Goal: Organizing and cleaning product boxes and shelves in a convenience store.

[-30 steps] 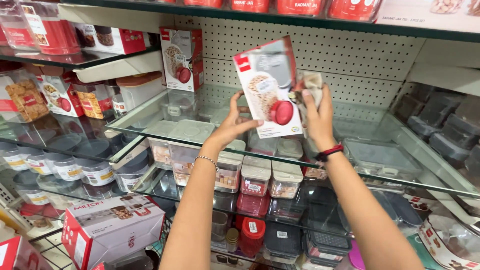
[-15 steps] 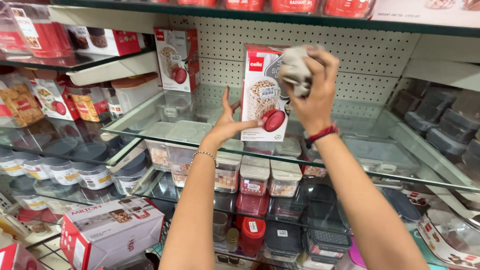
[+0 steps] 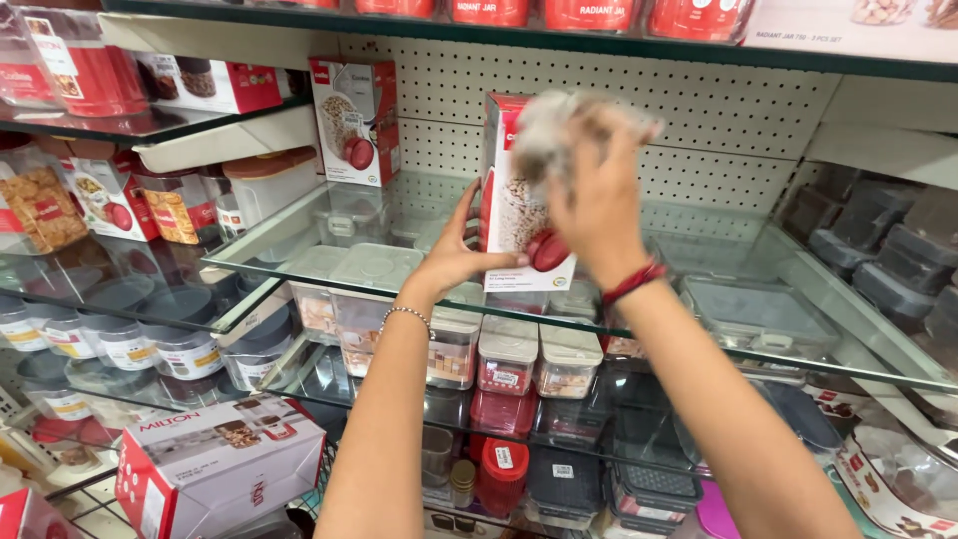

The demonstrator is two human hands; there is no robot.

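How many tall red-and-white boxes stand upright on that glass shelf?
2: one box held between the left hand and right hand, another box farther back left. Others may be hidden.

Your hands hold a tall red-and-white box [image 3: 511, 200] upright on the glass shelf [image 3: 329, 235], with a matching box [image 3: 354, 120] standing behind, left.
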